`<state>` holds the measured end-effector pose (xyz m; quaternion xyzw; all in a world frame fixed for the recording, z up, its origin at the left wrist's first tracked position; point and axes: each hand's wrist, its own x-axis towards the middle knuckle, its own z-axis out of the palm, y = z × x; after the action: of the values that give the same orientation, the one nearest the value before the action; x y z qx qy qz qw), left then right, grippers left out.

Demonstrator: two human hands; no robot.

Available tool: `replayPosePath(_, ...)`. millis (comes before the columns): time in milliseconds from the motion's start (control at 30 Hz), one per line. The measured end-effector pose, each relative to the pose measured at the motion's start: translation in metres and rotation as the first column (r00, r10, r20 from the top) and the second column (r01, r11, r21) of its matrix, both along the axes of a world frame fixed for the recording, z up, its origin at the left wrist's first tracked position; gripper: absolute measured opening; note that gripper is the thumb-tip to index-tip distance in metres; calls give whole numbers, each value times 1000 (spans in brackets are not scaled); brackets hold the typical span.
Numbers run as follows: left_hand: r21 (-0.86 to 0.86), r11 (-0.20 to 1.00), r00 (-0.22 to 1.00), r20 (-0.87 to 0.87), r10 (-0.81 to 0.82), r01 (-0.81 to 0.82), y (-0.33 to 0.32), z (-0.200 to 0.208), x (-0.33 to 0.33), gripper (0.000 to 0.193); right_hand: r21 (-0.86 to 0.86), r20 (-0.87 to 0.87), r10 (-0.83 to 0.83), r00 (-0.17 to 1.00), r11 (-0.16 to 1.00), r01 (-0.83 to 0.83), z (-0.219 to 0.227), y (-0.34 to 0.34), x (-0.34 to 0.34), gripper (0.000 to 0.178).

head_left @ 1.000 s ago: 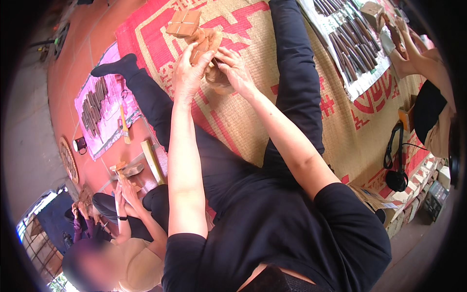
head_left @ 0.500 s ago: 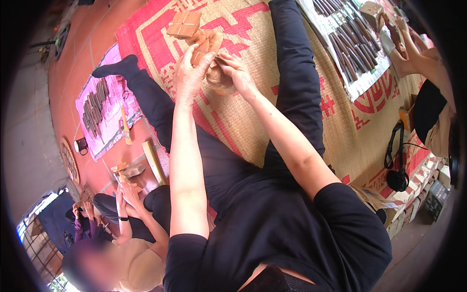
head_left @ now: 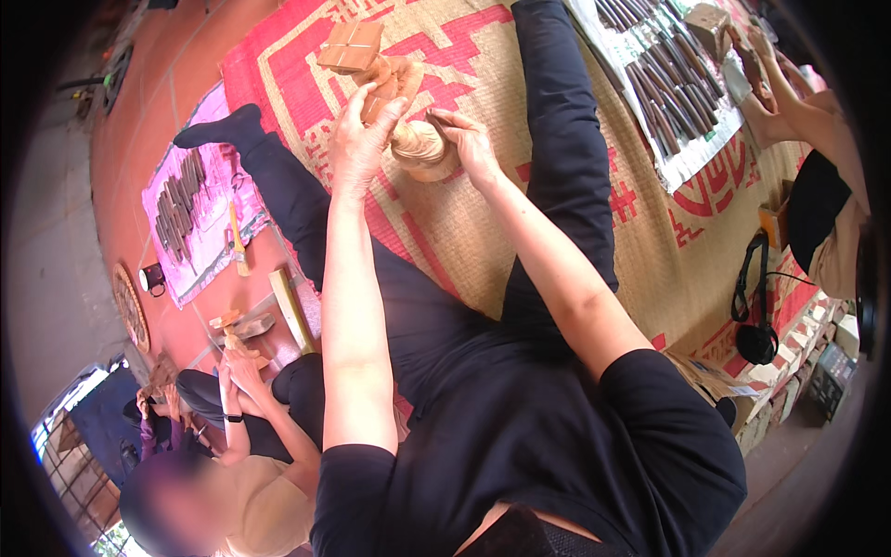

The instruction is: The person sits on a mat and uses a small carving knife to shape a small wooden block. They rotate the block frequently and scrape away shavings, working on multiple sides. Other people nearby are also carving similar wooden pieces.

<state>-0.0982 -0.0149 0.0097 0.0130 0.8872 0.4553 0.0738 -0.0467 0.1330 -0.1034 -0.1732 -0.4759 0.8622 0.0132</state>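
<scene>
A pale brown wood carving lies between my outstretched legs, with a rounded, ridged end towards me, a curved middle and a square block marked with light lines at the far end. My left hand is closed round its middle from the left side. At the right of the rounded end, my right hand has its fingers pinched together. A dark bit shows at its fingertips, too small to name, close beside the wood.
A red and straw woven mat lies under me. Several carving tools rest on a white cloth at right and on a pink cloth at left. Co-workers sit on both sides; a wooden mallet and a mug are at left.
My right hand has drawn back to the right and away from my left hand, uncovering more of the carving's rounded end. My left hand keeps its hold almost unmoved.
</scene>
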Motion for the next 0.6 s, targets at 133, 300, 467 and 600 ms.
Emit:
replayPosePath(133,4,1000,1000,18,-2,2,-1,4,1,74,147,-15,71,997,987,-68,16,23,5,35)
replayPosePath(300,-8,1000,1000,8,7,-7,-2,1,1,75,-366,133,29,991,930,22,34,32,15,27)
replayPosePath(467,-22,1000,1000,7,1,-1,0,4,0,76,-483,91,113,989,874,-55,11,39,31,15)
replayPosePath(600,-37,999,1000,2,4,-4,-1,3,1,76,-469,104,213,971,872,-141,12,40,31,13)
